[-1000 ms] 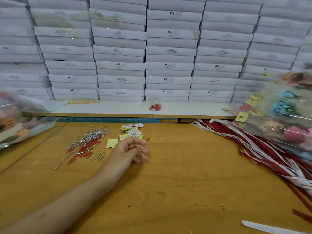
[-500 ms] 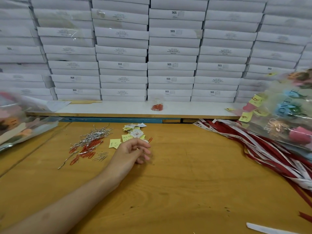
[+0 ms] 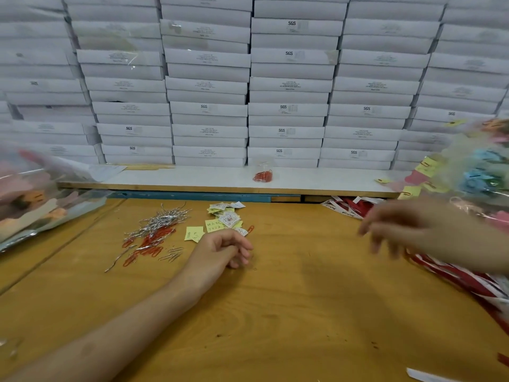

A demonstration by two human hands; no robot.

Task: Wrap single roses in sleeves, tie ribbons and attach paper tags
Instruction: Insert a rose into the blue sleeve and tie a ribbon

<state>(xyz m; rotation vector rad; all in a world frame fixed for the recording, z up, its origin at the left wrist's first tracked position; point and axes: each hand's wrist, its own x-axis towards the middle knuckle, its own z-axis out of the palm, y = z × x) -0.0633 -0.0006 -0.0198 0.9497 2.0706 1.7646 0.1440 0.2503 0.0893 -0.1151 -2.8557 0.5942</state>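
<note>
Yellow/white paper tags (image 3: 221, 220) lying heaped beside L hand (image 3: 220, 250), resting loosely curled; R hand (image 3: 399, 232), fingers spread, newly coming in over ribbons (image 3: 468, 285).

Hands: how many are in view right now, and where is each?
2. The left hand rests on the wooden table just below the paper tags. The right hand, motion-blurred, hovers above the table's right side near the red-and-white ribbons.

Honey-yellow wooden table (image 3: 303, 312), red and silver paper clips (image 3: 154, 238), pale yellow and white printed paper tags (image 3: 220, 221), red-and-white striped ribbons (image 3: 462, 277), white stacked boxes (image 3: 289, 86), blue strip (image 3: 192, 195) under the white shelf (image 3: 192, 177).
</note>
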